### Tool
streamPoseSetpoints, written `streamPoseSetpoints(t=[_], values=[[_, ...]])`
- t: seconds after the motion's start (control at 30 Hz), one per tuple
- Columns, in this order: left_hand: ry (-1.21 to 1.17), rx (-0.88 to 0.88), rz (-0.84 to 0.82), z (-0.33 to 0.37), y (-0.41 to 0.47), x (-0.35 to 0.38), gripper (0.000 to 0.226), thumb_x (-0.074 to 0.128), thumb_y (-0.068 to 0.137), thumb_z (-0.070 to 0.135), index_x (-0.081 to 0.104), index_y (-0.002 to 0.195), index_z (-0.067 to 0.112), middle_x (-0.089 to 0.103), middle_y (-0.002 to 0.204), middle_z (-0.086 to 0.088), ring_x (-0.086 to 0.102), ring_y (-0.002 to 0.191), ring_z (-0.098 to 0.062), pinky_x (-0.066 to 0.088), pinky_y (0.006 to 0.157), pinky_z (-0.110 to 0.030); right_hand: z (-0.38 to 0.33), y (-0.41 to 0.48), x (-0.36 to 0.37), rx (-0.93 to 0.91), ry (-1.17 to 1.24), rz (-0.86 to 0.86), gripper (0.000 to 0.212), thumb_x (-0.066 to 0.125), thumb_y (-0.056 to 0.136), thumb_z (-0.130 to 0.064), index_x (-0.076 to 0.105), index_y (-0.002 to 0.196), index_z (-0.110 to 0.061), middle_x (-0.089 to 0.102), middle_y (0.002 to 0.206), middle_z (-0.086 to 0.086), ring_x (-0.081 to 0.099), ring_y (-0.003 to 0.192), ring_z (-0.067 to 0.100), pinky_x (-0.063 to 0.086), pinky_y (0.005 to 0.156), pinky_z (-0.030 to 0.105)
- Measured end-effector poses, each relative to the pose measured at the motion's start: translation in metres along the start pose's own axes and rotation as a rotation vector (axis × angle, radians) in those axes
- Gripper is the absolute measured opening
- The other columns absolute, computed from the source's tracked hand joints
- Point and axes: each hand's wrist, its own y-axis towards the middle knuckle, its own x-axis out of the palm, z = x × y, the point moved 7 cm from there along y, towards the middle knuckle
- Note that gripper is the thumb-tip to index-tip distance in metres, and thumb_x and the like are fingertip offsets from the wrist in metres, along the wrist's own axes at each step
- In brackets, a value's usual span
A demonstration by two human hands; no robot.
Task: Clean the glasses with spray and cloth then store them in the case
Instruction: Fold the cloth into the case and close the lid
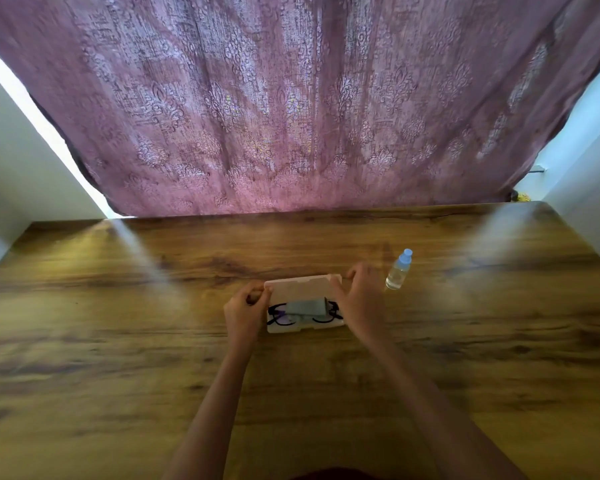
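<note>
A pale pink glasses case [302, 288] lies in the middle of the wooden table [118, 358], its lid raised. Inside the white tray of the case rest black-framed glasses [280, 316], with a folded grey cloth [307, 306] on top of them. My left hand [244, 313] pinches the lid's left end. My right hand [359, 299] grips the lid's right end and hides the case's right side. A small clear spray bottle [399, 270] with a light blue cap stands just right of my right hand.
A purple patterned curtain [291, 109] hangs behind the table's far edge. White walls [17, 174] flank the table on both sides. Bare wood surrounds the case on all sides.
</note>
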Motion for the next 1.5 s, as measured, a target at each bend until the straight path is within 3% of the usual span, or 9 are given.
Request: streamPoseSetpoints(t=[0.17, 0.33, 0.4, 0.47, 0.53, 0.8, 1.13, 1.27, 1.5], values=[[-0.047, -0.019, -0.027, -0.003, 0.000, 0.002, 0.012, 0.064, 0.088, 0.025, 0.069, 0.091, 0.015, 0.068, 0.076, 0.001, 0.061, 0.066, -0.006, 0.042, 0.053, -0.016, 0.021, 0.008, 0.020, 0.122, 0.171, -0.315, 0.047, 0.042, 0.091, -0.058, 0.050, 0.123, -0.025, 0.060, 0.106, -0.007, 0.059, 0.089, 0.011, 0.055, 0.077, 0.034], [-0.075, -0.053, -0.319, 0.000, -0.004, 0.010, 0.042, 0.074, 0.079, 0.028, 0.057, 0.117, 0.025, 0.064, 0.097, 0.008, 0.060, 0.087, -0.005, 0.049, 0.069, -0.016, 0.019, 0.006, 0.022, 0.149, 0.205, -0.403, 0.031, 0.039, 0.097, -0.048, 0.061, 0.115, -0.033, 0.064, 0.090, -0.010, 0.062, 0.075, 0.017, 0.052, 0.068, 0.031], [-0.052, -0.017, -0.493, 0.000, -0.010, 0.015, 0.070, 0.080, 0.069, 0.033, 0.042, 0.127, 0.037, 0.059, 0.113, 0.010, 0.057, 0.103, -0.008, 0.052, 0.088, -0.031, 0.020, 0.008, 0.023, 0.162, 0.243, -0.399, 0.027, 0.043, 0.097, -0.044, 0.063, 0.112, -0.033, 0.063, 0.086, -0.010, 0.056, 0.067, 0.012, 0.046, 0.060, 0.026], [0.111, -0.006, -0.574, -0.009, -0.015, 0.017, 0.099, 0.082, 0.064, 0.034, 0.022, 0.143, 0.037, 0.046, 0.131, 0.007, 0.041, 0.124, -0.017, 0.039, 0.105, -0.047, 0.021, 0.009, 0.023, 0.183, 0.283, -0.404, 0.025, 0.046, 0.097, -0.041, 0.064, 0.110, -0.032, 0.063, 0.091, -0.009, 0.055, 0.069, 0.009, 0.042, 0.060, 0.022], [0.205, -0.039, -0.595, -0.017, -0.017, 0.017, 0.113, 0.082, 0.065, 0.030, 0.006, 0.148, 0.034, 0.037, 0.141, 0.000, 0.034, 0.131, -0.025, 0.035, 0.107, -0.050, 0.020, 0.010, 0.022, 0.195, 0.318, -0.403, 0.024, 0.048, 0.096, -0.039, 0.065, 0.110, -0.031, 0.064, 0.099, -0.007, 0.058, 0.081, 0.012, 0.047, 0.067, 0.024], [0.238, -0.016, -0.534, -0.022, -0.016, 0.013, 0.100, 0.078, 0.071, 0.030, 0.013, 0.146, 0.038, 0.045, 0.136, -0.004, 0.050, 0.118, -0.020, 0.047, 0.099, -0.043, 0.021, 0.008, 0.019, 0.209, 0.456, -0.465, 0.025, 0.058, 0.089, -0.039, 0.068, 0.110, -0.027, 0.063, 0.110, -0.008, 0.057, 0.099, 0.012, 0.048, 0.080, 0.025], [0.243, 0.071, -0.527, -0.010, -0.017, 0.010, 0.076, 0.078, 0.073, 0.027, 0.040, 0.139, 0.021, 0.051, 0.132, -0.003, 0.050, 0.121, -0.019, 0.041, 0.097, -0.027, 0.020, -0.006, 0.004, 0.080, 0.615, -0.602, 0.022, 0.068, 0.084, -0.015, 0.070, 0.105, -0.019, 0.069, 0.106, -0.014, 0.064, 0.091, -0.005, 0.049, 0.073, 0.008], [0.252, 0.071, -0.542, -0.010, -0.014, 0.011, 0.088, 0.078, 0.073, 0.029, 0.029, 0.146, 0.025, 0.044, 0.144, -0.001, 0.039, 0.133, -0.023, 0.035, 0.110, -0.040, 0.024, -0.012, 0.006, -0.005, 0.535, -0.624, 0.030, 0.072, 0.079, -0.006, 0.068, 0.108, -0.014, 0.064, 0.119, -0.010, 0.061, 0.104, -0.001, 0.050, 0.087, 0.015], [0.267, 0.058, -0.540, -0.010, -0.014, 0.012, 0.093, 0.078, 0.073, 0.029, 0.023, 0.148, 0.024, 0.050, 0.139, -0.005, 0.039, 0.132, -0.023, 0.033, 0.108, -0.038, 0.022, -0.017, 0.010, -0.112, 0.394, -0.592, 0.031, 0.075, 0.075, -0.005, 0.068, 0.101, -0.020, 0.060, 0.120, -0.012, 0.057, 0.109, 0.000, 0.049, 0.094, 0.020]])
